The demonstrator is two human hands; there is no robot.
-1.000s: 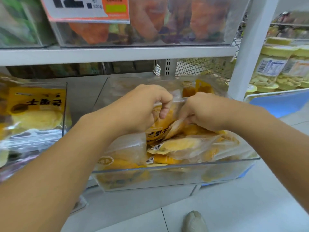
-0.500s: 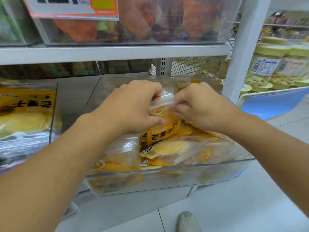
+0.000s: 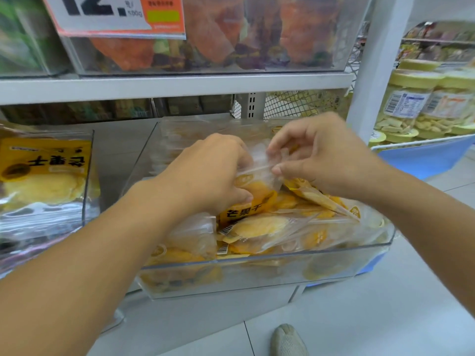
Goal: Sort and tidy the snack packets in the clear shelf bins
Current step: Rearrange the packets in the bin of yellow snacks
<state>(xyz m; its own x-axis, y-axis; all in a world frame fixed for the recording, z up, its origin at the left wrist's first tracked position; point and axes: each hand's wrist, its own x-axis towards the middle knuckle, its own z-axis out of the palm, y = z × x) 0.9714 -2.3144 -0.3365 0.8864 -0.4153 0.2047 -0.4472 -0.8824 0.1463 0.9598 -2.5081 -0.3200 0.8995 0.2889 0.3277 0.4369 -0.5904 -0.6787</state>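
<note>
Mango packet (image 3: 253, 195), clear plastic at its top and yellow-orange below with a band of dark characters, stands lifted above the heap of like packets (image 3: 282, 227) in the clear bin (image 3: 257, 273) on the lower shelf, toward the bin's middle. Slices of yellow dried fruit show through the film, and its transparent top strip is stretched between both hands. The left hand (image 3: 213, 173) has its fingers curled over the packet's upper left part, thumb pressed against the front. The right hand (image 3: 323, 155) pinches the clear top edge between thumb and fingertips, the other fingers loosely bent above it. Other packets lie flat and slanted beneath, some showing barcodes, reaching to the bin's front wall. A second bin (image 3: 87, 176) with the same yellow packets sits at the shelf's left edge.

Compared with a second ago, the packet has come up out of the heap so its printed band now reads clear of the hands. The right hand, then a closed fist low on the pile, has risen and loosened to a fingertip pinch. The left hand keeps its hold
</note>
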